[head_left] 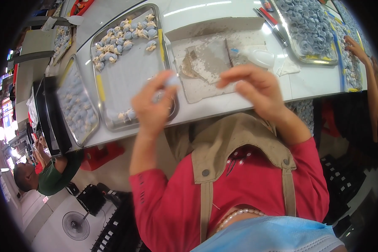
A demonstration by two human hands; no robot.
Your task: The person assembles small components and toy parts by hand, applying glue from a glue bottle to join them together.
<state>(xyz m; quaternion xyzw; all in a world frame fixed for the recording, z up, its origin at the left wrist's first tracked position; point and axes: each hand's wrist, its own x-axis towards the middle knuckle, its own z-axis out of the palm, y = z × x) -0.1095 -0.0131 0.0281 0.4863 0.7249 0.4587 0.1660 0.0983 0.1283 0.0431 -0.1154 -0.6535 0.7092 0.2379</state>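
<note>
My left hand [152, 103] is over the right edge of a metal tray [134, 77], thumb and fingertips closed on a small blue-grey piece [171, 80]. Blurred by motion, my right hand [258, 90] hovers above the near edge of a stained cardboard sheet [193, 94], thumb and fingers apart with nothing visible between them. Small blue-and-cream figures [128, 38] cluster at the tray's far end, and a few more [126, 114] lie at its near edge. On the cardboard are a thin dark stick [228, 52] and a white plastic spoon-like thing [261, 58].
At the far right, a metal tray [308, 29] holds many blue-grey cup-shaped parts. Pens [273, 29] and a crumpled white tissue [288, 67] lie beside it. Another tray [77, 101] of blue-grey pieces stands left. A co-worker's hand [357, 49] reaches in at right; another person [46, 174] sits left.
</note>
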